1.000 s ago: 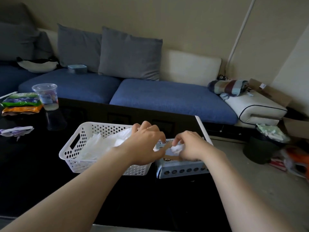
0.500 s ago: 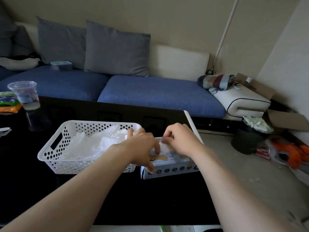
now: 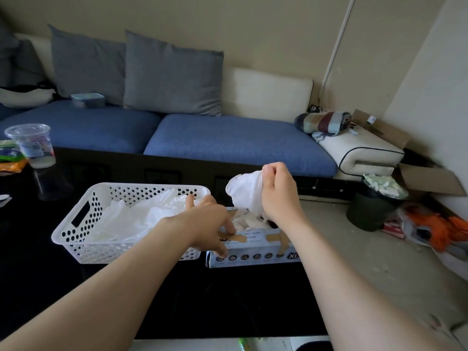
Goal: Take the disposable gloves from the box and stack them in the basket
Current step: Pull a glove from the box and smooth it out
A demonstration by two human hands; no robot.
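My left hand [image 3: 210, 224] is lying spread on top of the box [image 3: 253, 252], fingers pressing down on it. The right hand [image 3: 278, 196] is pinching a white glove [image 3: 243, 191] and holding it up just above the opening, with its lower end hanging down by it. Left to right on my feed: a plastic cup [image 3: 33, 145] is sitting far left on the black table [image 3: 228, 300]. Next comes the white basket [image 3: 76, 224] with a loose pile of gloves [image 3: 141, 216] lying in it. The box is sitting just beside the basket's right end.
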